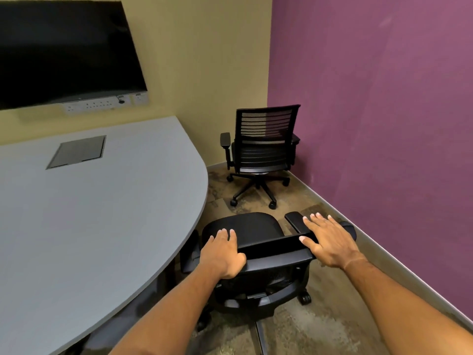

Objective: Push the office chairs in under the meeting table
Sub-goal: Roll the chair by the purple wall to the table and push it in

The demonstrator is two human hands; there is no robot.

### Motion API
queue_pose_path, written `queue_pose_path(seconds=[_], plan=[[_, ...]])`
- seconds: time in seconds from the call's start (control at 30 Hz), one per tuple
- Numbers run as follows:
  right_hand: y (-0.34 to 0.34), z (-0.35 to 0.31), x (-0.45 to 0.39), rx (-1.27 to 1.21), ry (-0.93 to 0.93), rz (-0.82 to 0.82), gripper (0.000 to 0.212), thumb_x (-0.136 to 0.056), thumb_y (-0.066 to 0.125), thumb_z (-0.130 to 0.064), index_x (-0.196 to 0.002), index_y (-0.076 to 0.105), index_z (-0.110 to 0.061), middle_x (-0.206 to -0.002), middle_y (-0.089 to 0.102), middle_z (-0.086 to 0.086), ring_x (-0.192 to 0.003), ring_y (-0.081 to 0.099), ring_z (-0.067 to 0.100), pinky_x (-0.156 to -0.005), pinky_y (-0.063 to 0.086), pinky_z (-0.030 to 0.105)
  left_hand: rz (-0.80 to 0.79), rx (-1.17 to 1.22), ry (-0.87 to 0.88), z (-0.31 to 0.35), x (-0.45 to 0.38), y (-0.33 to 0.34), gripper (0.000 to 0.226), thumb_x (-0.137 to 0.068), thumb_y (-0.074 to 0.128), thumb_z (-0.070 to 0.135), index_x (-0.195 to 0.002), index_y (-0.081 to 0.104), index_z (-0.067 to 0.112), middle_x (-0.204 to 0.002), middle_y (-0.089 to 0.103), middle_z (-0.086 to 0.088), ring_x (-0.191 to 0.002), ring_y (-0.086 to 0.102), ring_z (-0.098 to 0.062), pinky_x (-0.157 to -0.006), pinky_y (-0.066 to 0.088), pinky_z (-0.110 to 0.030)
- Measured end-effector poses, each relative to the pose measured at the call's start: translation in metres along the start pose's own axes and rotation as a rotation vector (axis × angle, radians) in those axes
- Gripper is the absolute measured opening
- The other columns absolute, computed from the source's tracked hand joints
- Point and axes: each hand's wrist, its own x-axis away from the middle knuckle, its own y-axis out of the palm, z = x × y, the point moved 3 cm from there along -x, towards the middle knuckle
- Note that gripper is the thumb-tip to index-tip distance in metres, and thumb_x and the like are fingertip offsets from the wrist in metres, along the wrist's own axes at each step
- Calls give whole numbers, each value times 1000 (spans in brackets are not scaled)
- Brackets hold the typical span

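Observation:
A black office chair (252,228) stands just below me beside the curved edge of the grey meeting table (107,201). Its seat lies outside the table edge, and its left armrest is close to that edge. My left hand (224,253) grips the left end of the chair's top back rail. My right hand (326,239) lies flat, fingers spread, on the right end of the rail and over the right armrest. A second black mesh-backed chair (263,149) stands apart in the far corner, its back turned to me, away from the table.
A purple wall (384,111) runs close along the right, leaving a narrow strip of carpet. A yellow wall at the back carries a dark screen (64,49) with a socket strip beneath it. A grey cable hatch (76,151) is set in the tabletop.

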Motion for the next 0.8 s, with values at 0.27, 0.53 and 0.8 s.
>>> queue_pose_path(seconds=[0.27,0.53,0.8], plan=[[1,24,-52,0,-120,-4,79,-88,23,-60,-152,22,-14,-159,23,10,-148,13,20,-119,3,35,30,15,-75,12,-25,-7,75,-95,32,43,-154,3,9,-163,4,-15,-150,1,-24,-122,4,-40],[0,55,-113,-6,-252,13,96,-73,6,-68,-152,23,-17,-159,24,8,-148,14,17,-120,4,33,57,72,-179,32,-61,-13,77,-92,35,41,-154,3,10,-163,3,-13,-150,-1,-22,-122,3,-38],[-5,84,-181,-5,-393,-12,95,-73,8,-68,-152,23,-17,-159,24,7,-148,14,17,-120,4,33,61,108,-334,60,-96,-18,76,-93,32,43,-154,2,9,-163,2,-14,-150,-2,-23,-122,0,-39]])
